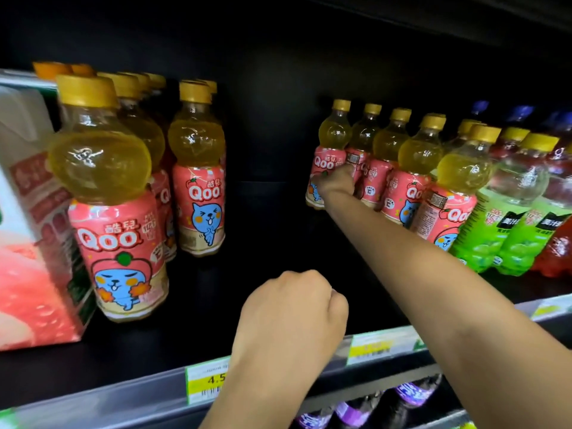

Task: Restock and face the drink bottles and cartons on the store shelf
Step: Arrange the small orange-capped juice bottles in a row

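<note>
Shelf [278, 335]: dark deck with a bare gap at frame centre, between two groups of Qoo bottles.
Carton [28, 227]: pink, far left edge.
Left Qoo group [114, 212]: upright, labels mostly forward.
Right Qoo row [411, 181]: upright, running back toward centre right.
Rear Qoo bottle [332, 144]: deep on the shelf, long axis vertical, at the row's far end.
Right hand [335, 182]: the nearer hand; its fingers wrap this bottle's label.
Left hand [294, 308]: low centre, clenched, holding nothing, well short of the bottle.
Judgement: pull toward the front gap.
</note>
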A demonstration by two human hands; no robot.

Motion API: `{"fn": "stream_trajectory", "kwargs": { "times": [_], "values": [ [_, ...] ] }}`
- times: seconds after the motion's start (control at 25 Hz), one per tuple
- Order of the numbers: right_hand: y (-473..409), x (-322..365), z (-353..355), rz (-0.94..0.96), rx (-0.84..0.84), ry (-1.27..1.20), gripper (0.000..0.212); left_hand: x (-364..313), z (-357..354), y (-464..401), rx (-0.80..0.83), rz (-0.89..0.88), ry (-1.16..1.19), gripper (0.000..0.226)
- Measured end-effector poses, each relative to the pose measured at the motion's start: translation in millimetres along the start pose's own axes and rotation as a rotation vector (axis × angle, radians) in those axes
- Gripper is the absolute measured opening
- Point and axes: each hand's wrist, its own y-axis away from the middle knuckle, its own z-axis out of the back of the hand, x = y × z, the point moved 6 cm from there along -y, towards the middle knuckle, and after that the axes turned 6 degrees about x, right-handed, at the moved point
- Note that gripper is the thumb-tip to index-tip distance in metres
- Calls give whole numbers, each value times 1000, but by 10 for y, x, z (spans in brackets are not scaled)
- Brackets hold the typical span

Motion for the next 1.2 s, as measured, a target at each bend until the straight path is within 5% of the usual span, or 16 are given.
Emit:
{"fn": "stream_trajectory", "kwargs": {
  "times": [0.36,0.8,0.92,1.08,1.2],
  "values": [
    [83,36,19,172,139,140,57,11,17,-16,-1,4,1,43],
    [1322,-134,429,263,234,-214,46,-8,45,64,-65,-29,34,43],
    [1721,-105,595,218,282,-483,60,52,97,186,-116,-106,335,45],
    [2246,130,912,290,347,-706,75,7,610,636,-580,-163,600,29],
    [2688,321,1116,411,298,-560,72,-196,855,749,-500,-115,738,50]
  ]
}}
